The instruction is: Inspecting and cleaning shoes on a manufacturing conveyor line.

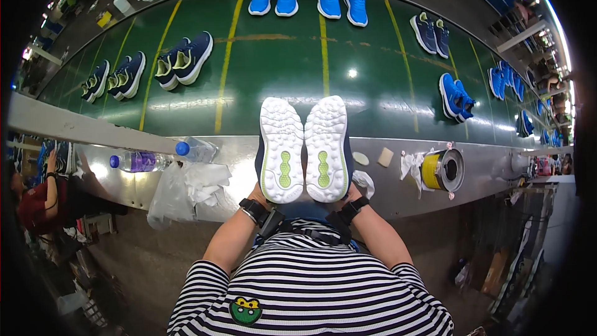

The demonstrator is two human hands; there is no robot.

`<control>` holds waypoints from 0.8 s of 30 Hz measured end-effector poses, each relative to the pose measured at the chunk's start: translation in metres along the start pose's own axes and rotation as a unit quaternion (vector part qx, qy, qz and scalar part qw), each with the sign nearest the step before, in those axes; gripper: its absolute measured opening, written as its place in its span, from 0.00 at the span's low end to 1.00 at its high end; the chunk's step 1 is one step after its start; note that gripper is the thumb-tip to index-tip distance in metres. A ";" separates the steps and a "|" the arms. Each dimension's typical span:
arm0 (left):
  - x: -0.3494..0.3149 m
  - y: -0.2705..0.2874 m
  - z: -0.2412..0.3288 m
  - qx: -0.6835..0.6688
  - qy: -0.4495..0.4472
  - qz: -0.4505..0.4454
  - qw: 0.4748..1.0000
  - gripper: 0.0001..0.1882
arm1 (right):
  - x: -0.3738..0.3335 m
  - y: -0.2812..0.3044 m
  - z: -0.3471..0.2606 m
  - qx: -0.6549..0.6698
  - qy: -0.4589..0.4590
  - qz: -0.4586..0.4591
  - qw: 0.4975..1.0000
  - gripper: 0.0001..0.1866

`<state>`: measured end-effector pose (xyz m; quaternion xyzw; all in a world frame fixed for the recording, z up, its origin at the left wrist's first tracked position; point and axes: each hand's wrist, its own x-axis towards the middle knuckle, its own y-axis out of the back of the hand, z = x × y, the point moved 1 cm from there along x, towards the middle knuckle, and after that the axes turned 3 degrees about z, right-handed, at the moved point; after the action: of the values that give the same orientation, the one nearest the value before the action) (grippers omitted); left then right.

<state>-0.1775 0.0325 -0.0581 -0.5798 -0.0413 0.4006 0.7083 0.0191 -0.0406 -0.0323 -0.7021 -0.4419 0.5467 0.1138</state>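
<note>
Two sneakers with white soles are held up side by side in front of me, their undersides facing me. The left sneaker [282, 149] and the right sneaker [326, 149] each carry a lime-green insert in the sole, and a little dark navy upper shows at the outer edges. My left hand [259, 195] grips the left sneaker near its lower end. On the other one, my right hand [354, 194] has hold in the same place. Most of my fingers are hidden behind the shoes.
Beyond a metal ledge [239, 149] runs a green conveyor belt [280, 74] with blue and navy sneakers on it. Bottles [140, 162] and a plastic bag [174, 193] lie left on the ledge; a yellow-labelled tin [431, 171] stands right. Another person [37, 202] is at far left.
</note>
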 end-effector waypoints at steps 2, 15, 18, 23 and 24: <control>0.000 -0.002 -0.009 -0.050 -0.005 -0.026 0.998 0.18 | 0.011 -0.011 -0.005 0.024 -0.003 0.000 1.000 0.17; 0.019 0.020 -0.005 0.227 -0.063 0.009 0.972 0.22 | 0.001 0.001 -0.022 0.026 -0.029 0.045 0.998 0.16; 0.040 -0.063 0.028 0.033 0.015 0.025 0.999 0.20 | 0.007 0.028 -0.071 -0.121 0.015 0.088 0.989 0.13; 0.151 -0.076 0.045 0.355 -0.020 0.124 0.926 0.17 | 0.031 0.037 -0.165 -0.224 0.221 0.163 0.935 0.15; 0.171 -0.092 0.046 0.452 0.001 0.148 0.879 0.17 | 0.042 0.044 -0.181 -0.264 0.252 0.170 0.915 0.14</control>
<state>-0.0385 0.1733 -0.0335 -0.1961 0.2316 0.4753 0.8258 0.1985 0.0237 -0.0198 -0.8857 -0.4007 0.2258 -0.0629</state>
